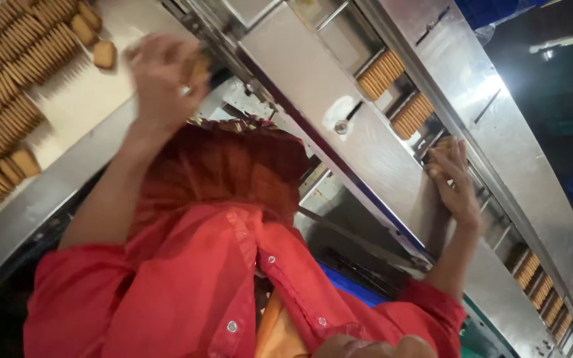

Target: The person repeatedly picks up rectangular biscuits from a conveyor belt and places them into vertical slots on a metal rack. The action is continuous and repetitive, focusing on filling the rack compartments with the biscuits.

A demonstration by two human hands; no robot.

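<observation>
My left hand point(160, 76) is raised over the edge of a pale conveyor belt point(84, 99), blurred, with its fingers closed around a few tan biscuits point(199, 66). Rows of biscuits standing on edge point(8, 79) cover the belt to its left. My right hand point(457, 182) lies flat, fingers stretched out, on a slanted steel machine point(366, 146). Its fingertips touch a short stack of biscuits point(438, 154) in one of the machine's narrow channels. Red sleeves cover both of my upper arms.
More biscuit stacks sit in channels higher up point(382, 73) point(412, 114) and lower right point(538, 285). A loose biscuit point(104, 54) lies on the belt. My red shirt point(193, 265) fills the lower middle. A blue bin edge point(353, 285) shows below the machine.
</observation>
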